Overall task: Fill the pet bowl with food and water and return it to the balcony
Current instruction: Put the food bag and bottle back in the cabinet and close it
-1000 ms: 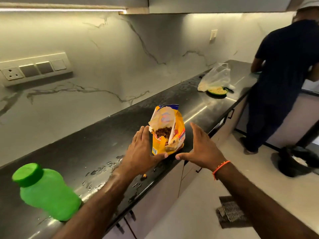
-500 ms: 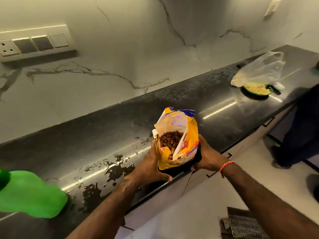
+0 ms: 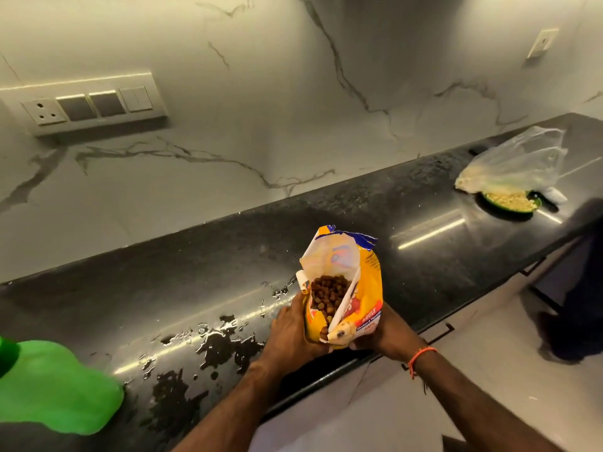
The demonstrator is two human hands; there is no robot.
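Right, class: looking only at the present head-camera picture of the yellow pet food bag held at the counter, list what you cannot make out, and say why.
- Green bottle: cut off by the left edge, blurred; contents unreadable.
- Pet food bag: its base is hidden by the left hand and right hand.
- Small print on the bag: too small.
- Green dish: partly covered by the clear plastic bag.
- Pet bowl: not visible in the head view.

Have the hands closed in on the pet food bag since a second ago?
Yes. Both hands, left and right, moved inward and now grip the pet food bag near the counter edge.
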